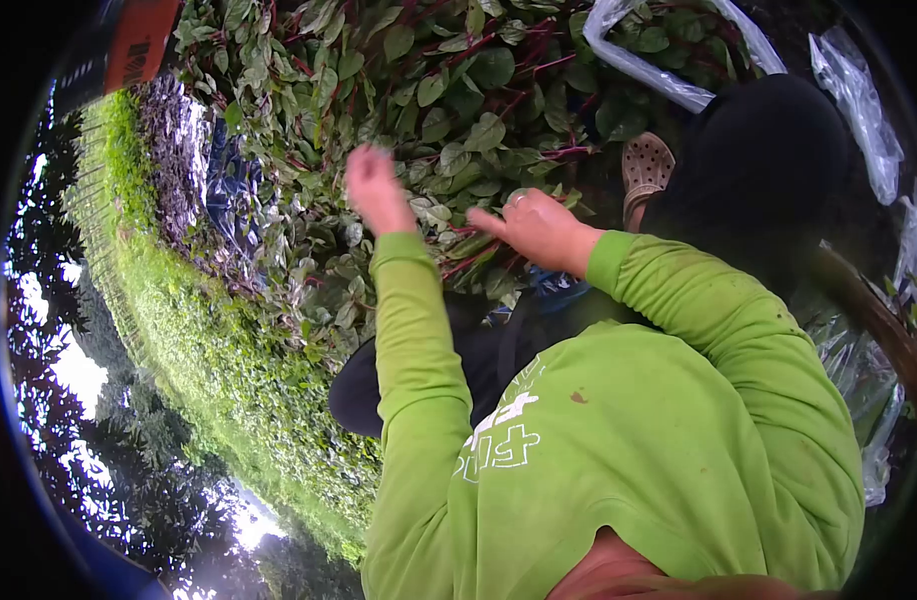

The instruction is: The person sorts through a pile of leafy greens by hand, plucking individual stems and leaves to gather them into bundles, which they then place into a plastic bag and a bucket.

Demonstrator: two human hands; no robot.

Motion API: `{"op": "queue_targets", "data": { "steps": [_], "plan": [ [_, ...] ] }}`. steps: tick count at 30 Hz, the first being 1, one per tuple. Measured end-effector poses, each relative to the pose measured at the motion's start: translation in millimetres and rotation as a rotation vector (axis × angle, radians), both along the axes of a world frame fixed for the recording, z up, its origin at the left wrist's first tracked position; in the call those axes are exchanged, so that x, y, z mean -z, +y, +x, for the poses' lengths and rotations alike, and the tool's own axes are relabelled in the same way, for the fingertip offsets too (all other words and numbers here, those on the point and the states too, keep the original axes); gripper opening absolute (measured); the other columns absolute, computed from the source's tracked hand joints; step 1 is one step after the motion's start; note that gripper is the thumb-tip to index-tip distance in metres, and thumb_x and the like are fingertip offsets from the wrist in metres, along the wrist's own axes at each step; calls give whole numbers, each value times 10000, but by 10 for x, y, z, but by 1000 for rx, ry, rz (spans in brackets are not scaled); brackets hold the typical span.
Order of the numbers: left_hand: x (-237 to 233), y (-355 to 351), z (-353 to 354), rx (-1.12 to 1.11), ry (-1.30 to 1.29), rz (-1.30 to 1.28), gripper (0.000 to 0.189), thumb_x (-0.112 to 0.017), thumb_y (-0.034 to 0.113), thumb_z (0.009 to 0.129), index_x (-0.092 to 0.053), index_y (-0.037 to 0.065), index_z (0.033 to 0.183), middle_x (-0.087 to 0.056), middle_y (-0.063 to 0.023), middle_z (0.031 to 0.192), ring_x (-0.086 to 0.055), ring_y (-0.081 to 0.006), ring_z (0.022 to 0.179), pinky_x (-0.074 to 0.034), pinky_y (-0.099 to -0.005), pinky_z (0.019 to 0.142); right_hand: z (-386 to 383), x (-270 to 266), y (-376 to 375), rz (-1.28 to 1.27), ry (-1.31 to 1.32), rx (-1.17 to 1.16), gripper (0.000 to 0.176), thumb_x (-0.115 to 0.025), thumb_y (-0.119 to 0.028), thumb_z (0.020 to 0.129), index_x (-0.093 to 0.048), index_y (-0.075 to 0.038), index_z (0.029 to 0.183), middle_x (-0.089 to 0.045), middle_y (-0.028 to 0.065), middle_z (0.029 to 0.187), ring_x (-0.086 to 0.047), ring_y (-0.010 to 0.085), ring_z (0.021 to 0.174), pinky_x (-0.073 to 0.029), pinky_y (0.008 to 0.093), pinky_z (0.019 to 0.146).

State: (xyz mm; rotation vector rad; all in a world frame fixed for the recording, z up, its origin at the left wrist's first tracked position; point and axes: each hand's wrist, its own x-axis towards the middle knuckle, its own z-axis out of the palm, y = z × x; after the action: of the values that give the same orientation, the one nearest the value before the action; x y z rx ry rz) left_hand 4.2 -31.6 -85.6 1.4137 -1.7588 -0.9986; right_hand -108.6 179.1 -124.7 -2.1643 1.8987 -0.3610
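Leafy greens (pixel 484 135) with purple-red stalks, which look like Malabar spinach, fill the space in front of me. My left hand (pixel 377 190) is over the leaves, blurred by motion, its fingers curled in; I cannot tell what is between them. To its right, my right hand (pixel 544 228), with a ring on one finger, is closed over a bunch of leafy stems (pixel 469 262) low by my lap. Its index finger points left toward my left hand, and its other fingers are partly hidden. Leaves lie close around both hands.
Clear plastic sheeting (pixel 864 110) lies at the right, with a plastic-wrapped loop (pixel 669 92) over the greens. A brown clog (pixel 647 165) shows beside my dark-trousered knee (pixel 769 150). Blue plastic (pixel 229 185) and green plants (pixel 209 330) are to the left.
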Motion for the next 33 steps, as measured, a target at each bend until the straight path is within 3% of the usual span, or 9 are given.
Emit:
{"op": "queue_targets", "data": {
  "steps": [3, 7, 12, 15, 16, 20, 24, 28, 33],
  "plan": [
    [766, 125, -619, 629, -295, -419, 320, -789, 200, 842, -755, 62, 1128, -709, -149, 1064, -649, -319, 1038, -515, -415, 930, -26, 86, 43, 54, 60, 30, 382, -821, -260, 714, -660, -109, 1026, -681, 51, 931, -660, 247, 956, -499, 370, 796],
    [930, 287, -976, 724, -719, -578, 241, -743, 153, 811, -754, 90, 1044, -696, -91, 1049, -628, -332, 1047, -521, -453, 897, -112, -24, 20, 154, 90, 57, 397, -821, -290, 707, -689, -93, 1025, -652, 105, 1111, -611, 282, 1118, -485, 395, 924],
    [754, 134, -601, 946, -471, -485, 160, -678, 93, 842, -742, 88, 988, -700, -124, 991, -651, -326, 980, -534, -453, 879, -188, 65, -36, -103, 78, 215, 536, -861, -285, 616, -731, -28, 1067, -355, 247, 1594, -318, 447, 1500, -235, 529, 1261],
    [361, 340, -286, 1018, -662, -252, 144, -656, 40, 865, -744, 59, 978, -715, -133, 1009, -674, -323, 985, -551, -411, 868, -183, 19, -48, -76, 31, 217, 572, -869, -299, 617, -717, -24, 1095, -322, 251, 1616, -300, 447, 1511, -217, 532, 1268],
    [322, 388, -170, 1034, -557, -171, 157, -656, 36, 869, -743, 54, 999, -716, -134, 1007, -678, -326, 988, -553, -399, 866, -177, 20, -35, -183, 114, 226, 591, -888, -321, 611, -704, -39, 1096, -487, 219, 1486, -456, 400, 1407, -371, 487, 1177],
    [275, 533, 90, 952, -432, -59, 152, -670, 55, 889, -758, 57, 1013, -738, -148, 985, -704, -336, 945, -560, -394, 834, -79, -105, -63, 115, 83, 98, 485, -887, -332, 642, -700, -103, 1026, -658, 33, 1001, -647, 217, 965, -482, 348, 828],
    [452, 170, 315, 572, -608, -197, 158, -627, 107, 915, -771, 56, 957, -751, -172, 964, -715, -359, 895, -574, -425, 830, 10, -98, -22, 68, 5, -2, 257, -783, -230, 749, -701, -137, 974, -681, 41, 974, -669, 206, 957, -484, 359, 837],
    [349, -124, 450, 373, -1087, -953, 324, -618, 22, 821, -729, 50, 1124, -741, -137, 1039, -676, -355, 1003, -507, -453, 956, 41, -10, 20, 6, -48, 4, 192, -715, -202, 805, -689, -140, 985, -677, 45, 958, -671, 222, 939, -478, 365, 810],
    [732, 302, -327, 1104, -405, -302, 337, -636, -17, 847, -716, 59, 1165, -718, -146, 1107, -649, -346, 1075, -504, -434, 974, 92, 48, 93, 74, -65, 72, 219, -697, -210, 813, -682, -126, 1014, -673, 58, 955, -668, 232, 918, -472, 383, 787]
  ]
}}
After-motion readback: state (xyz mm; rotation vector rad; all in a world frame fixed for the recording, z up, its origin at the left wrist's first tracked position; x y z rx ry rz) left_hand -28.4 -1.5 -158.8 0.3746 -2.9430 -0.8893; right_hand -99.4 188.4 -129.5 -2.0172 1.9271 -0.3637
